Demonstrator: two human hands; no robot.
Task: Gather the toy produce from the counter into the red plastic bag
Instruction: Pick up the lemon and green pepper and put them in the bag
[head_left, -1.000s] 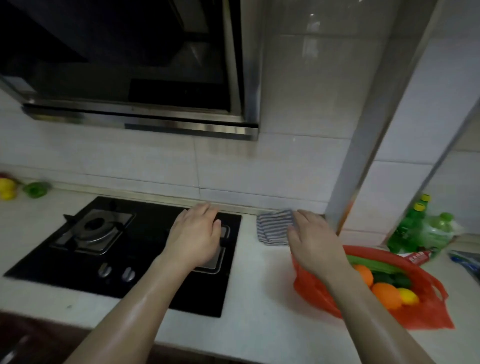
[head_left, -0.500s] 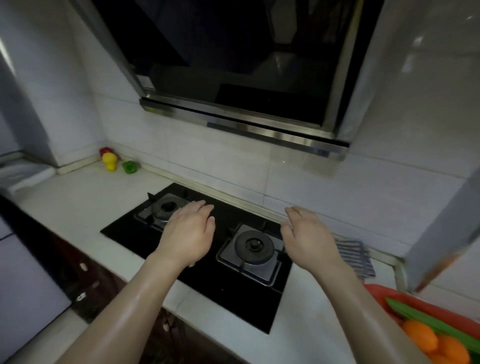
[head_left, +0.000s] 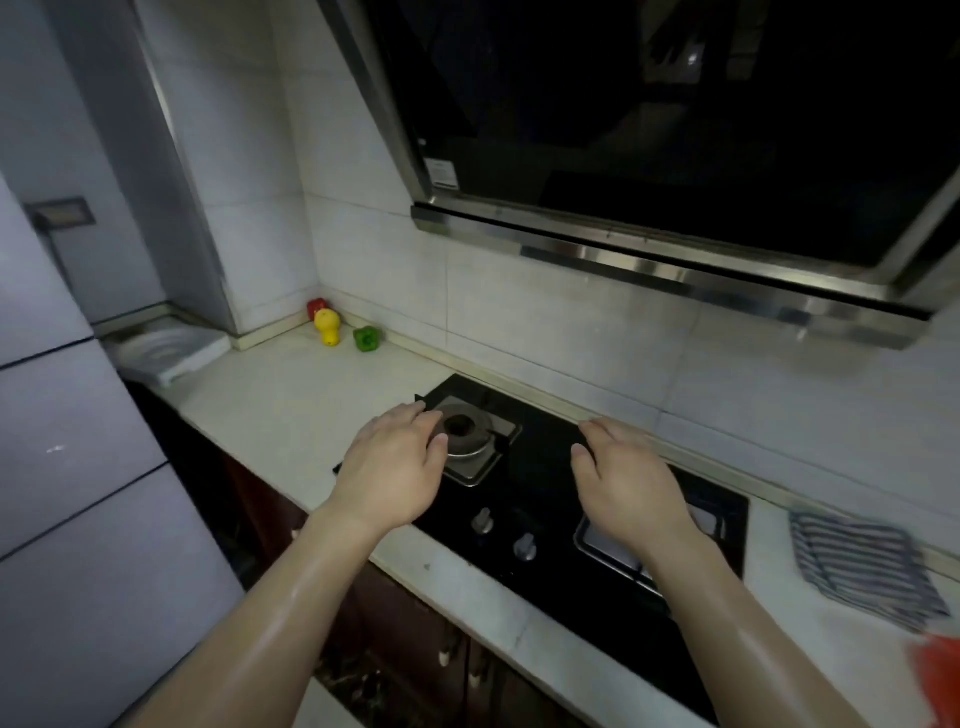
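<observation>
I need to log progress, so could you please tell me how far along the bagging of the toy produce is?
Done: cannot be judged now; only a sliver of the red plastic bag shows at the right edge, contents hidden. In hand: nothing; the left hand and right hand are open and empty above the stove. Left: the red toy, yellow toy and green toy in the counter's far corner.

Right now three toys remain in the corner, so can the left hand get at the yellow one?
Probably yes. The left hand is empty, with bare counter between it and the yellow toy; it looks like a long stretch.
</observation>
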